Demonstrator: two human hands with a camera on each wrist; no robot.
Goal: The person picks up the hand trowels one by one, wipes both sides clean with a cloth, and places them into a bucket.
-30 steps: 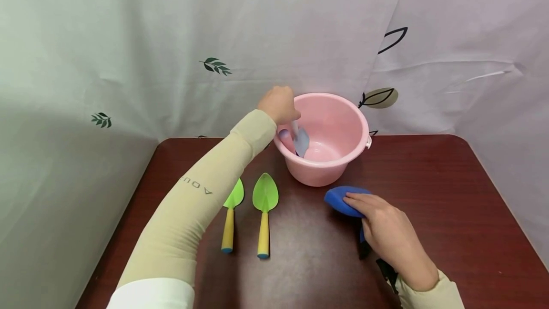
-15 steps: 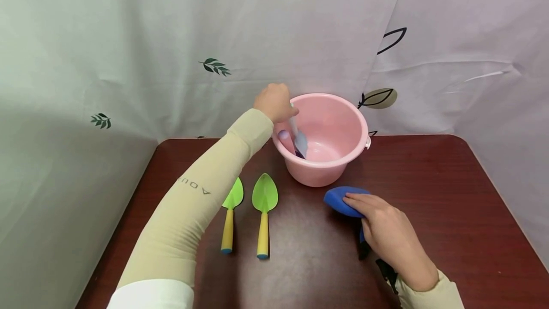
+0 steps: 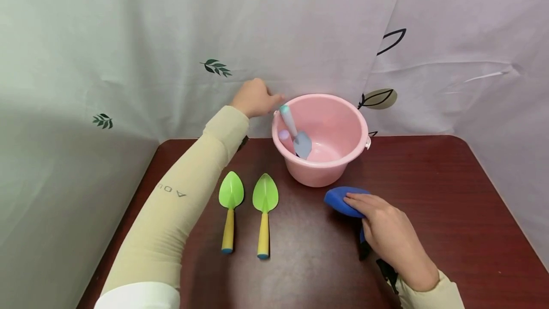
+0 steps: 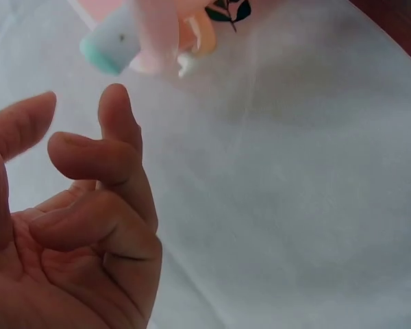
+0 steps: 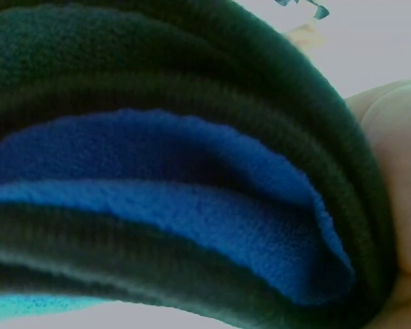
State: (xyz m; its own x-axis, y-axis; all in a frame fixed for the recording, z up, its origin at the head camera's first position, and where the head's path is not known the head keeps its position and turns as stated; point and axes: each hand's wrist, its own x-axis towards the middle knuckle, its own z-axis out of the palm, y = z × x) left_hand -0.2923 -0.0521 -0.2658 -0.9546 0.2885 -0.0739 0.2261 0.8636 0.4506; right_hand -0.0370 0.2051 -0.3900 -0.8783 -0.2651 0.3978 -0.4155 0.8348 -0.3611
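My left hand [image 3: 254, 97] hovers just left of the pink bucket [image 3: 316, 175], its fingers loosely bent with nothing between them. In the left wrist view the fingers [image 4: 116, 164] are apart from the handle's teal end. A small trowel [image 3: 302, 144] with a grey-blue blade and pale handle leans inside the bucket against the left rim. Beside it a lilac-ended pink handle [image 3: 285, 138] stands partly hidden by the rim. My right hand [image 3: 388, 228] holds a folded blue fleecy cloth [image 3: 343, 200], whose dark edging fills the right wrist view.
Two green trowels with yellow handles lie side by side on the dark red table [image 3: 450, 194]: a left one [image 3: 228, 218] and a right one [image 3: 263, 223]. A pale patterned curtain [image 3: 300, 27] hangs behind the bucket.
My left hand has let go of the grey-blue trowel's handle and moved left, away from the bucket. The trowel now leans against the rim. My right hand and the cloth have stayed put.
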